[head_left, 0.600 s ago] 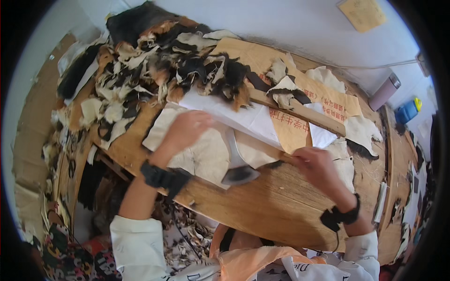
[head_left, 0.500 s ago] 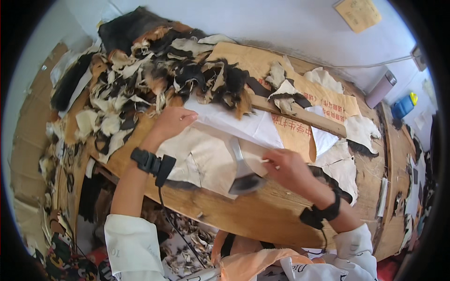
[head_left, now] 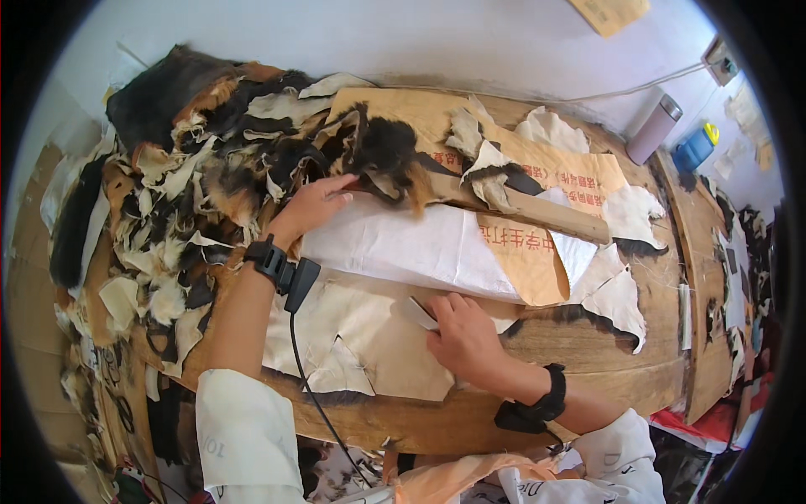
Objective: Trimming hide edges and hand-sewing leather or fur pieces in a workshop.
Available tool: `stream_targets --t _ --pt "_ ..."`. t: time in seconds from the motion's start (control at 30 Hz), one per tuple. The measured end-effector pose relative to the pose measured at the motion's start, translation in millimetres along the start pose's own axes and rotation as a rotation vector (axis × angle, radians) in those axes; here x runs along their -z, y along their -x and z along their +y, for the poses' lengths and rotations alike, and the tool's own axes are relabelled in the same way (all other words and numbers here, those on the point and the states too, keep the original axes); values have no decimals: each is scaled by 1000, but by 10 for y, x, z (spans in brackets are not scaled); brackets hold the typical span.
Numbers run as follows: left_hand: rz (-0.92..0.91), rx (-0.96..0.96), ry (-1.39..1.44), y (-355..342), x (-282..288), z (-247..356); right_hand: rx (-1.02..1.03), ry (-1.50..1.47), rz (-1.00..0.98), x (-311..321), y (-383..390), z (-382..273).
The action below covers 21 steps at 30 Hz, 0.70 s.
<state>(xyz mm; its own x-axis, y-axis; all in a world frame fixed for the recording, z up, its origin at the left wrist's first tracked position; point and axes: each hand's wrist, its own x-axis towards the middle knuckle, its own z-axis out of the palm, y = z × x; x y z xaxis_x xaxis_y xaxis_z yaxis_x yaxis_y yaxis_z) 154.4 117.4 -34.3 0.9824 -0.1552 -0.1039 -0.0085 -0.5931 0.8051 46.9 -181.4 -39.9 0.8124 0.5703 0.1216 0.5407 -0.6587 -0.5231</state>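
Observation:
My left hand (head_left: 315, 204) reaches to the upper edge of a white sheet (head_left: 390, 244), fingers stretched out against the dark fur scraps (head_left: 378, 151) there. My right hand (head_left: 466, 336) is closed on a metal blade tool (head_left: 421, 312), mostly hidden by the fingers, over a pale hide piece (head_left: 395, 353) with a dark fur underside. Above the white sheet lie brown printed paper (head_left: 516, 260) and a long wooden strip (head_left: 554, 217), with small hide scraps (head_left: 487, 181) on the strip.
A large heap of fur offcuts (head_left: 168, 244) covers the left of the wooden table (head_left: 638, 370). At the back right stand a pink flask (head_left: 651, 130) and a blue bottle (head_left: 695, 149) near the wall. A black cable hangs from my left wrist.
My left hand has moved up to the fur scraps. My right hand has moved left and down and taken hold of the metal tool that lay on the hide.

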Motion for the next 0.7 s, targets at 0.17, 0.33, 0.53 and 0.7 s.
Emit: stream_targets --t 0.17,0.33,0.53,0.7 --pt "-22 118 -458 -198 123 -88 83 -81 -3 600 -36 -98" --pt "-68 43 -583 -32 131 68 54 -71 134 1030 -187 421" --pt "-61 267 -633 459 201 363 -31 -86 227 1212 -272 870" --pt "333 -136 -744 1215 261 476 -93 -52 123 1263 -452 894"
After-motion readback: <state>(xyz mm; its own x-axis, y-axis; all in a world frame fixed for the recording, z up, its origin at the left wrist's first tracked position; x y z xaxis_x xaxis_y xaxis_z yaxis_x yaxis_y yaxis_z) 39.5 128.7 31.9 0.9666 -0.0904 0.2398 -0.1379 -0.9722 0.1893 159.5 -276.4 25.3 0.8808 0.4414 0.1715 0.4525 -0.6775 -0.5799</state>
